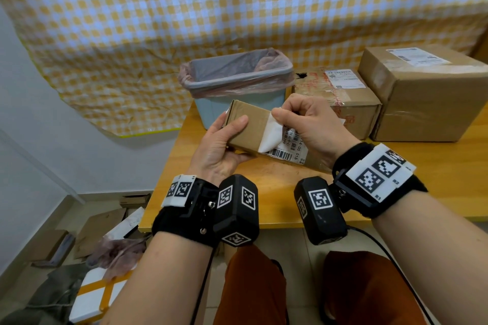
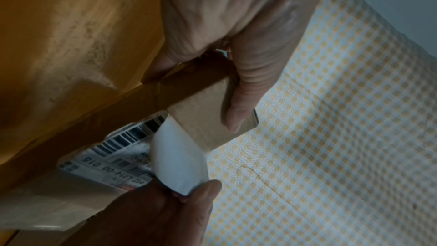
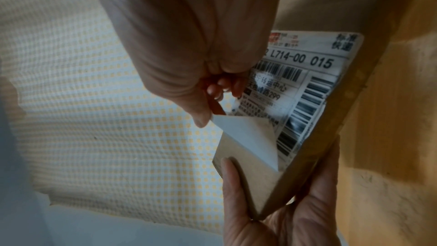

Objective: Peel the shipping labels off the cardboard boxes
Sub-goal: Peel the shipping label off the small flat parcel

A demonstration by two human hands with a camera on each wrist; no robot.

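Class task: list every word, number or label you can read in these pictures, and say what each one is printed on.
"L714-00 015": on the shipping label of the small box.
"299": same label, after partly blurred Chinese characters.
"R1", "R2": white marker plate on the right wristband.
Labels on the two boxes behind: too small to read.

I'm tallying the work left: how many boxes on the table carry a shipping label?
3: the small box in both hands, label half peeled; the middle box; the large box far right. Other faces are hidden.

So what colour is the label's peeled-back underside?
Plain white, unprinted; the label shows it best in the right wrist view.
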